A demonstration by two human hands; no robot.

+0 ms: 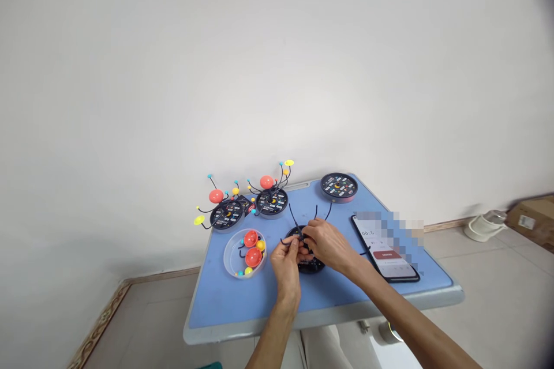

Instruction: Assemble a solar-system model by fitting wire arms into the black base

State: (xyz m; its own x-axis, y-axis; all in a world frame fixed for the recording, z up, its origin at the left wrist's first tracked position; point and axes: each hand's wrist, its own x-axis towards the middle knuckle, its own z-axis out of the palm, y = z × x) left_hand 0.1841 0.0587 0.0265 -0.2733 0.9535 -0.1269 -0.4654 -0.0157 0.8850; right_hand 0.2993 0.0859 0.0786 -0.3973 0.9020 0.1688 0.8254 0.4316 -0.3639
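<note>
A black round base [310, 265] lies in the middle of the blue table [225, 300], with thin black wire arms [294, 216] rising from it. My left hand [286, 259] is closed in a pinch on one black arm at the base's left side. Over the base's top, my right hand [325, 242] is closed on the arms. Left of my hands stands a clear bowl [234, 251] holding red half-spheres and small yellow and blue balls.
Two assembled planet models [227, 210] [272, 199] stand at the table's back left. A bare black base [339, 186] sits at the back right. A phone [387, 256] lies right of my hands. On the floor at the right are a white container [480, 226] and a cardboard box [530, 220].
</note>
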